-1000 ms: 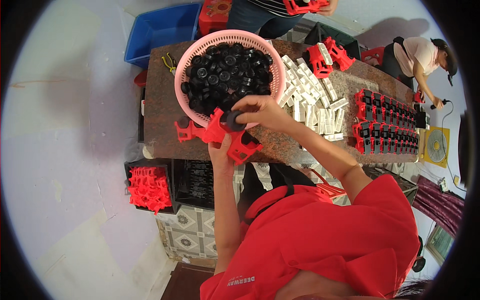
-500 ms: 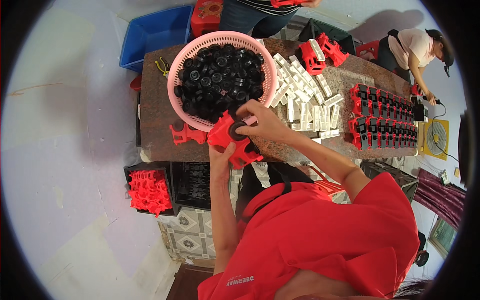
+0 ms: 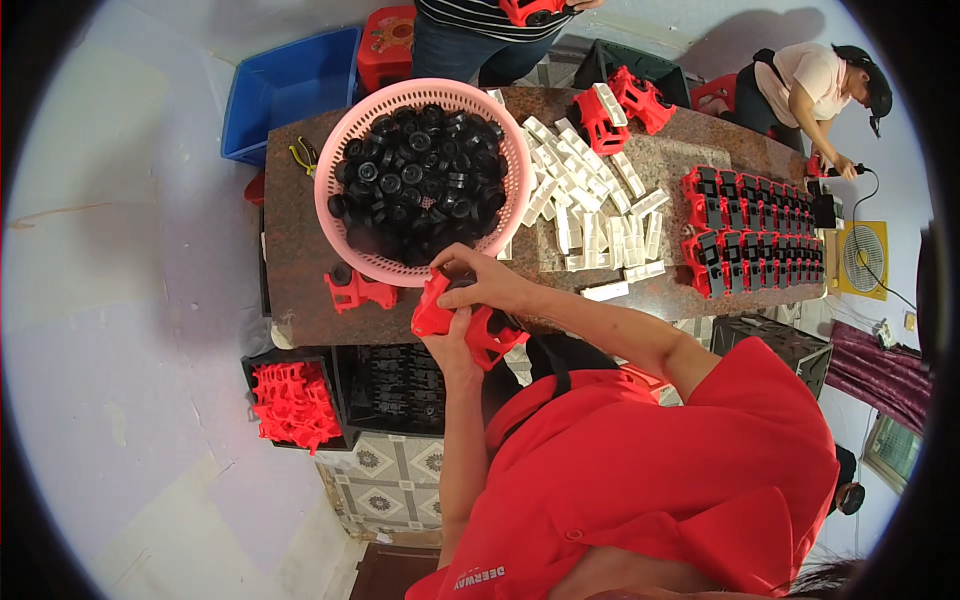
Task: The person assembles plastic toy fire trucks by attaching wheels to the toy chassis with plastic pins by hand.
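Your left hand (image 3: 455,345) grips the red body (image 3: 430,312); your right hand (image 3: 490,283) pinches a black wheel (image 3: 461,283) against it, near the table edge. Pink basket (image 3: 523,190) just beyond, white parts (image 3: 590,240) right of it.

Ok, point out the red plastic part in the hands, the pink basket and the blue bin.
Held red part (image 3: 430,316): head view, solid end nearest the basket.
Pink basket (image 3: 518,185): head view, right side of its rim.
Blue bin (image 3: 290,95): head view, bare inside surface.
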`<state>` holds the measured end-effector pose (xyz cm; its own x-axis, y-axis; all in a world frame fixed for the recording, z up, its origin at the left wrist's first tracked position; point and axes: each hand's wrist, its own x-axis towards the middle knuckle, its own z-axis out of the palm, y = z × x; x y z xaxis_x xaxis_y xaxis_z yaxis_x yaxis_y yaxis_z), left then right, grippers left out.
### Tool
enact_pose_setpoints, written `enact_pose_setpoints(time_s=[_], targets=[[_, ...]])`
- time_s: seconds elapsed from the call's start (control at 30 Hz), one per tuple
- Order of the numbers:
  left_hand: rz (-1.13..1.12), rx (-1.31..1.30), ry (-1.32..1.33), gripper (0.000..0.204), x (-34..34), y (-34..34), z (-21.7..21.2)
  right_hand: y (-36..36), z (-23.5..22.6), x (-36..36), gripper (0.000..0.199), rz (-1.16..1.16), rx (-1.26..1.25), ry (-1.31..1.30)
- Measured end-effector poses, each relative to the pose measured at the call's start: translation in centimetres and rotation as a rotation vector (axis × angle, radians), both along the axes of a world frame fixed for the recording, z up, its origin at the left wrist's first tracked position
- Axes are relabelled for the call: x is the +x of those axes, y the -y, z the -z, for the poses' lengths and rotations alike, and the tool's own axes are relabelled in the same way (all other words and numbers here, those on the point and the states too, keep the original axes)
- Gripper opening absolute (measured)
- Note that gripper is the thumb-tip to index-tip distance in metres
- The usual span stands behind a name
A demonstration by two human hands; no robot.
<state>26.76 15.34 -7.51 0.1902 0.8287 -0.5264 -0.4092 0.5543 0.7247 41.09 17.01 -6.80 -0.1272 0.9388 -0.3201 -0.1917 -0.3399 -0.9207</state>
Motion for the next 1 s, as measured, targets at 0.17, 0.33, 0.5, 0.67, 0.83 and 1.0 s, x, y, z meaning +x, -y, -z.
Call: enact_pose_setpoints(time_s=[0.17,0.33,0.5,0.67,0.83,1.0], targets=[[-0.051,0.044,-0.078,0.049,0.1,-0.8,-0.6,-4.3,3.0,3.2,0.047,-0.201,0.020,-0.047],[-0.087,0.004,-0.060,0.045,-0.8,-2.4,-1.8,-12.3,9.9,11.4,0.046,0.140,0.058,1.437],[-0.150,-0.004,-0.060,0.044,-0.5,-2.7,-2.9,-13.0,12.7,11.8,0.046,0.018,-0.074,1.462],[-0.214,0.046,-0.042,0.043,-0.3,-4.5,-1.7,-10.7,10.8,12.5,0.038,0.281,0.027,1.180],[-0.246,0.097,-0.040,0.045,-0.2,-5.4,-3.0,-3.5,0.5,7.6,0.026,0.066,0.109,0.001],[-0.206,0.126,-0.015,0.049,0.6,-5.5,-3.5,-0.6,-2.2,4.8,0.026,-0.067,0.159,0.004]])
